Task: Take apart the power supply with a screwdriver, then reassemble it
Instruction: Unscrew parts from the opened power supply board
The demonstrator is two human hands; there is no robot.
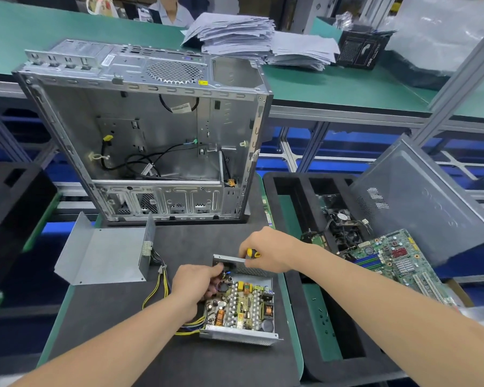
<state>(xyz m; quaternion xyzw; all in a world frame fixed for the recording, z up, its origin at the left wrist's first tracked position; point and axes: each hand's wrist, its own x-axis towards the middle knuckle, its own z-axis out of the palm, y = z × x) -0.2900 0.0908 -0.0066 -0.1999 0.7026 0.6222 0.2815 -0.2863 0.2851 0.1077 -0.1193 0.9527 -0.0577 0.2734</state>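
Note:
The power supply [242,308] lies open on the dark mat, its circuit board bare inside the metal base. Its removed grey cover [104,252] rests to the left, upside down. My left hand [196,283] grips the supply's far left corner near the socket end, fingers curled over the edge. My right hand [268,251] holds a yellow-and-black screwdriver [252,253] at the supply's far wall; the tip is hidden behind that wall. Yellow and black cables [157,291] run from the supply to the left.
An empty PC case [148,135] stands behind the mat. At the right a black foam tray [296,275] holds a motherboard [394,261], a fan, small screws [322,317] and a grey side panel [419,202]. Paper stacks [235,34] lie on the far green bench.

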